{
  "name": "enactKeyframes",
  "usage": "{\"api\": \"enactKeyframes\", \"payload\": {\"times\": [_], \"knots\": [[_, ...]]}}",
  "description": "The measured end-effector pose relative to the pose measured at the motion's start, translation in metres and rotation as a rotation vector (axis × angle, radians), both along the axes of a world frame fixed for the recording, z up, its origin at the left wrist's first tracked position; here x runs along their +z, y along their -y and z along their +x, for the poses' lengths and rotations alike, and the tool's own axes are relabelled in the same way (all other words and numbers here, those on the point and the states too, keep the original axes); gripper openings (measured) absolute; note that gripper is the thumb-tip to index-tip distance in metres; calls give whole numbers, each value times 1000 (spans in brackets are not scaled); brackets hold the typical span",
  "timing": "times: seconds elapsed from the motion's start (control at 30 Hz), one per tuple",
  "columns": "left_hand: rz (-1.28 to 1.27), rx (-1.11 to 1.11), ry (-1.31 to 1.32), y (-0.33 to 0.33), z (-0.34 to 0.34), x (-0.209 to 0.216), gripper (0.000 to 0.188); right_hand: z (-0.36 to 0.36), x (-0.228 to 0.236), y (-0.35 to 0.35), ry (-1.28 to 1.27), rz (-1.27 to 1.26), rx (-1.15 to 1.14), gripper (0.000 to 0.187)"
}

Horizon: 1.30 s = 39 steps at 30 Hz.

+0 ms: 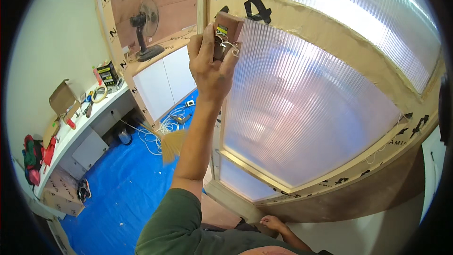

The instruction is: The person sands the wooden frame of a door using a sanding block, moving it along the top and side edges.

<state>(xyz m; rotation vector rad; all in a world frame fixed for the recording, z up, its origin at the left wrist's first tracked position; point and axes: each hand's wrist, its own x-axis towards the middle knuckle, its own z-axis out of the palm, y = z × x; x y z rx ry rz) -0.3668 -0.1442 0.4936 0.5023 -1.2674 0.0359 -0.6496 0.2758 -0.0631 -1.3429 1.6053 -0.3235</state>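
My left hand is raised in front of the wooden frame, closed around a brown block with a small yellow and black label. A thin white curl, like a loose strip or string, hangs over the block beside my fingers. To the right of this hand, a ribbed, translucent panel fills the pale frame, which bears black tape marks. Low down near my body is my right hand, its fingers curled; what they hold, if anything, is hidden.
A fan stands on a ledge above white cabinet doors. Blue sheeting covers the floor, with coiled white cable and a broom head on it. Tools, tape and boxes crowd a curved white counter at left.
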Motion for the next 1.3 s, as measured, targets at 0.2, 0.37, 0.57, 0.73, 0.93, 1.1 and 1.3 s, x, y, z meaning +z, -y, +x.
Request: {"api": "enactKeyframes", "payload": {"times": [0.2, 0.37, 0.57, 0.73, 0.93, 1.1, 1.3], "knots": [[-75, 11, 42, -6, 8, 20, 58, 3, -20, -9, 8, 37, -15, 26], [-317, 15, -97, -4, 71, 30, 36, 28, 4, -7, -77, -3, -45, 27], [67, -829, -368, -51, 142, -52, 72, 65, 7, 37, 145, -183, -202, 28], [1010, -774, -408, -69, 162, -256, 37, 149, 273, 181, -29, -604, -258, 29], [1306, -614, -283, -119, 226, -427, 23, 217, 458, 314, 33, -1208, -469, 22], [1364, -570, -280, -150, 273, -462, 19, 242, 471, 352, -122, -1198, -603, 21], [1431, -575, -197, -143, 324, -476, 26, 251, 450, 358, -115, -1208, -686, 19]]}}
